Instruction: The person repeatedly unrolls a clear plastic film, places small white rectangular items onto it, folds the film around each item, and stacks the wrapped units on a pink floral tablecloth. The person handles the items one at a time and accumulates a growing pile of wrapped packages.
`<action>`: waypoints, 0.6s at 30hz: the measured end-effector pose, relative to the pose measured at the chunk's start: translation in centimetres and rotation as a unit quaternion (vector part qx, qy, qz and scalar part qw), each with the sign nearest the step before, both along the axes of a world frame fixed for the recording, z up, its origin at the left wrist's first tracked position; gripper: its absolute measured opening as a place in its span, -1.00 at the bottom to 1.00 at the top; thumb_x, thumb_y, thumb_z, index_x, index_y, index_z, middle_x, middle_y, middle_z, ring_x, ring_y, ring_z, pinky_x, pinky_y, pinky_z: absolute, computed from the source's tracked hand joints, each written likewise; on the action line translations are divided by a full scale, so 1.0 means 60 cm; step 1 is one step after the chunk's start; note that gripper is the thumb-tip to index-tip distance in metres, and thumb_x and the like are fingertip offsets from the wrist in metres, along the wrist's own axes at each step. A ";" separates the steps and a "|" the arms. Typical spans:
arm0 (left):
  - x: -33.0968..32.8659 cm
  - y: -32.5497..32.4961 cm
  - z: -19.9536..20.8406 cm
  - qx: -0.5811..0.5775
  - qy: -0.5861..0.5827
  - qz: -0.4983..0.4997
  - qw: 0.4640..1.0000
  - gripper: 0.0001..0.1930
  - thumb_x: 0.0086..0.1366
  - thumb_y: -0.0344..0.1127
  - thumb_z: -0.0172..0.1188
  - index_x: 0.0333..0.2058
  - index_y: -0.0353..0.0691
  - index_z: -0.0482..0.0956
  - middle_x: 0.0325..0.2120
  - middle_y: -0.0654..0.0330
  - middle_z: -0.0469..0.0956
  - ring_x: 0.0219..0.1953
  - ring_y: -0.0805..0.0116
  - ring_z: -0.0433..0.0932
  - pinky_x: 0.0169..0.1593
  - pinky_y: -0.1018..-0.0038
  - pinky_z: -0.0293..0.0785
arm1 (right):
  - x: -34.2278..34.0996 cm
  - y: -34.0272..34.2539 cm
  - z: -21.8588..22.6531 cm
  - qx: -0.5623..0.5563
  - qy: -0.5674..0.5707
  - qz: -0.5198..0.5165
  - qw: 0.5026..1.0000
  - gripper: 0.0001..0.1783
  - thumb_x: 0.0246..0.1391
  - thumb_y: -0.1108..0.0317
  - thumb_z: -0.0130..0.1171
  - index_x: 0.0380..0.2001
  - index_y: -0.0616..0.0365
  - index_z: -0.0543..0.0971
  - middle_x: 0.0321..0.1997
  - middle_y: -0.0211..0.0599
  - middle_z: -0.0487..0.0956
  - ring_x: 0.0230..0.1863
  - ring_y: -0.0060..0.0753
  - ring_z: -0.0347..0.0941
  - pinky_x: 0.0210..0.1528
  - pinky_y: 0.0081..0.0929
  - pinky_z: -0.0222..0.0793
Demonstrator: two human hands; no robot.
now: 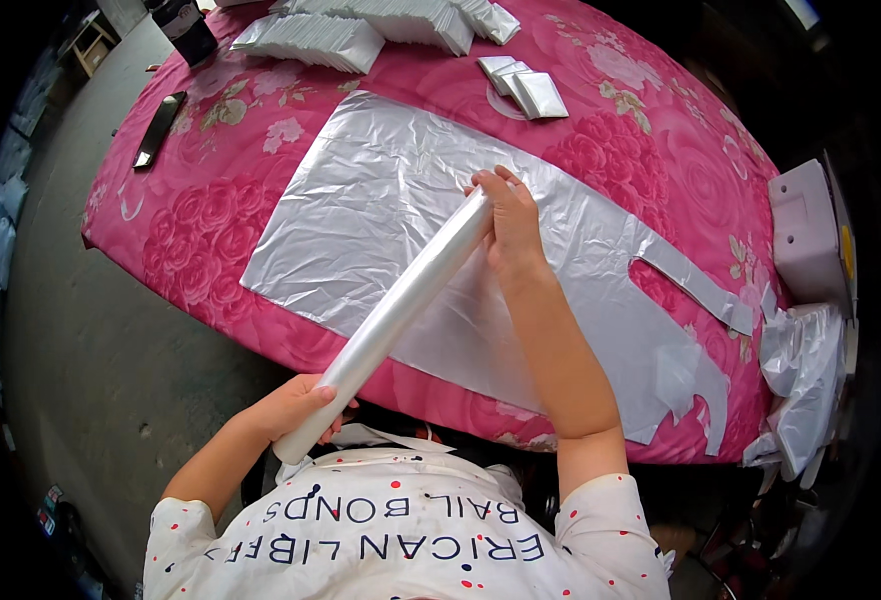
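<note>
A long, narrow roll or folded strip of shiny whitish plastic film (396, 310) slants across the front of the table, raised above it. My left hand (306, 408) is closed round its near end, close to my shirt. At the far end my right hand (506, 215) grips it, thumb on top. Beneath lies a flat, creased silvery-white plastic carrier bag (361, 190), its two handle loops toward the right. My right forearm hides part of this bag. Whether the held film is rolled or folded I cannot tell.
Rows of folded white plastic packets (331, 42) stand at the back, with a smaller pile (526, 88) nearby. A black phone (160, 130) and dark cup (183, 30) are at left. A pale lilac box (811, 235) and crumpled plastic bags (801, 375) sit by the right edge.
</note>
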State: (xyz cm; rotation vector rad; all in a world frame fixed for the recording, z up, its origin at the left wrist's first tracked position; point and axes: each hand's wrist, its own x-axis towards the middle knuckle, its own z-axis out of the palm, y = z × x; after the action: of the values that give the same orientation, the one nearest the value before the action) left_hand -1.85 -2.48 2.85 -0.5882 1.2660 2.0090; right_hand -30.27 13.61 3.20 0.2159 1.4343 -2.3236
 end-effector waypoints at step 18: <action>0.036 -0.016 -0.002 -0.013 -0.029 -0.043 0.999 -0.28 0.08 0.26 0.14 -0.09 -0.36 0.41 -0.54 0.20 0.48 -0.56 0.49 0.49 -0.44 0.56 0.45 | -0.046 0.103 0.032 0.299 0.097 0.363 0.877 -0.75 0.03 0.18 0.16 -0.37 0.16 0.55 -0.54 -0.55 0.47 -0.57 -0.81 0.28 -0.51 -0.81 0.14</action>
State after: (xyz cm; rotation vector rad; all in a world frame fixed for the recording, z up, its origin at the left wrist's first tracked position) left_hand 0.34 -3.47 2.70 -0.5907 1.2634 1.8954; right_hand -33.01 19.79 5.10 -0.3518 1.8846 -1.2892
